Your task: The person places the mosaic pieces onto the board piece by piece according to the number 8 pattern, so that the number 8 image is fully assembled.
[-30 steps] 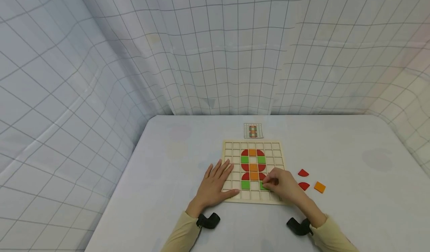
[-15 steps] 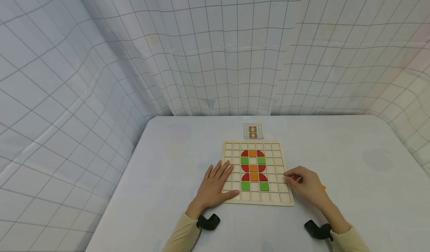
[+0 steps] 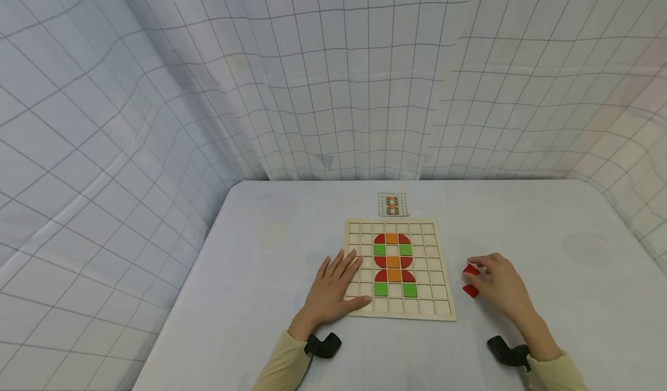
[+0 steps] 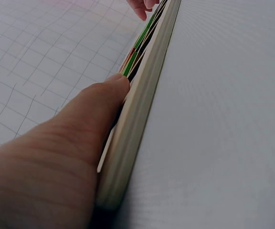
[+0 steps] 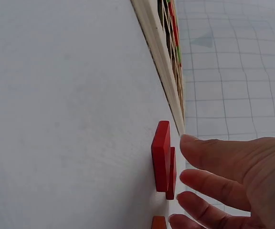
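Observation:
My left hand (image 3: 329,289) lies with fingers spread on the left part of the wooden grid board (image 3: 359,227); its thumb (image 4: 99,102) rests along the near edge. Red quarter-round, orange square and green square tiles form a pattern in the middle of the board. Right of the board, my right hand (image 3: 501,284) is over the loose tiles, thumb and fingers parted around the far red quarter-round tile (image 3: 471,269). The near red tile (image 3: 471,291) lies by the thumb. In the right wrist view, an orange tile (image 5: 159,222) shows at the bottom edge; the hand hides it from the head view.
A small printed pattern card (image 3: 392,204) lies just beyond the board. The white table (image 3: 281,234) is backed by a gridded white curtain (image 3: 344,90), which also hangs along the sides.
My right hand has left the green tile on the board's near right part and moved right to the loose red tiles, its fingers spreading. The left hand has stayed in place.

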### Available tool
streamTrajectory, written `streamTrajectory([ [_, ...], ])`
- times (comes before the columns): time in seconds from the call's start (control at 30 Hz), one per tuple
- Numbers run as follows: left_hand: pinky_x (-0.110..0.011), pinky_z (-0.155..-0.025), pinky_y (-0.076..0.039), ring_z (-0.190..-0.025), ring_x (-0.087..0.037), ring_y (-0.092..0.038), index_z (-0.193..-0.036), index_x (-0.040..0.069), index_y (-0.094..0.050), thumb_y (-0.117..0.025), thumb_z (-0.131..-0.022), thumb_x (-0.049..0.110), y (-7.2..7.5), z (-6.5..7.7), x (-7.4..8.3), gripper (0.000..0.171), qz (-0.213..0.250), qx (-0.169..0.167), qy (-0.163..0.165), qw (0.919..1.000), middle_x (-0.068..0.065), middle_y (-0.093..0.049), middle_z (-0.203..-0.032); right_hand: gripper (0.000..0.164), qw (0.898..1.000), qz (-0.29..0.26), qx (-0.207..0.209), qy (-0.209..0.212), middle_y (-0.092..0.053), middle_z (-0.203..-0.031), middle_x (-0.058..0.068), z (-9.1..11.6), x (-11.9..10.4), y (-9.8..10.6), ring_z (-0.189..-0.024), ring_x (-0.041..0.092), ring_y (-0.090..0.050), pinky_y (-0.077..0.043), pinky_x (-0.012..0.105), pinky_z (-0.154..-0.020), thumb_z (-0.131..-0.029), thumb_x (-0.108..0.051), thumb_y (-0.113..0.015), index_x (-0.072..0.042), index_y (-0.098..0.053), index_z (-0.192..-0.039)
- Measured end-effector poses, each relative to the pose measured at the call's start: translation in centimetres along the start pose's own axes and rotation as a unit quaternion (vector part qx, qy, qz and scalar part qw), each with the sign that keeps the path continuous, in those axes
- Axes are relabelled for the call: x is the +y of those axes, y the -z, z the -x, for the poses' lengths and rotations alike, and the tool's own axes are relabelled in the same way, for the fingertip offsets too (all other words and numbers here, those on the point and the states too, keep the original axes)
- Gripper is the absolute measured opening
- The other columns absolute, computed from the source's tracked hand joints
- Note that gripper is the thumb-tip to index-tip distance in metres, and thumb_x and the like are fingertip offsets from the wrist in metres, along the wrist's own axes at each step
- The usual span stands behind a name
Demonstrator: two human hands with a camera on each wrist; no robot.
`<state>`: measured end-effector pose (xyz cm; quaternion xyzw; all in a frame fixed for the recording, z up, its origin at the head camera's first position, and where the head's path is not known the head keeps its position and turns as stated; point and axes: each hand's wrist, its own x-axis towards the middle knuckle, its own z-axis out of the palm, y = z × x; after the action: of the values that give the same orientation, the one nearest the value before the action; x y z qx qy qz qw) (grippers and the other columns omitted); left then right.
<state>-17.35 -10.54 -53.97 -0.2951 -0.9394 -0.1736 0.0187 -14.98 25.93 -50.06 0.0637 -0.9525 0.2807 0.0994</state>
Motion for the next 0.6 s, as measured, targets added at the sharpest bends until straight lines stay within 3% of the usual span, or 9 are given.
streamTrajectory([
  [0.27,-0.043,-0.112,0.003,-0.144,-0.019,0.0,-0.154,0.019,-0.018,-0.044,-0.088,0.068,-0.15,0.04,-0.21,0.086,-0.009,-0.002,0.001,1.0,0.002,-0.011,-0.158,0.03,0.999,0.004,-0.021,-0.031,-0.06,-0.084,0.011,-0.02,0.1,-0.02,-0.074,0.025,-0.054,-0.044,0.034,-0.059,-0.078,-0.012,-0.078,0.009,-0.07,-0.098],
  [0.6,-0.044,-0.112,0.003,-0.144,-0.021,-0.001,-0.154,0.019,-0.018,-0.044,-0.088,0.068,-0.11,-0.01,-0.17,0.085,-0.006,-0.004,0.003,1.0,0.002,-0.011,-0.158,0.021,0.999,0.006,-0.012,-0.05,-0.059,-0.08,0.009,-0.47,-0.45,-0.28,-0.068,0.022,-0.053,-0.043,0.033,-0.055,-0.076,-0.007,-0.078,0.006,-0.069,-0.09],
])
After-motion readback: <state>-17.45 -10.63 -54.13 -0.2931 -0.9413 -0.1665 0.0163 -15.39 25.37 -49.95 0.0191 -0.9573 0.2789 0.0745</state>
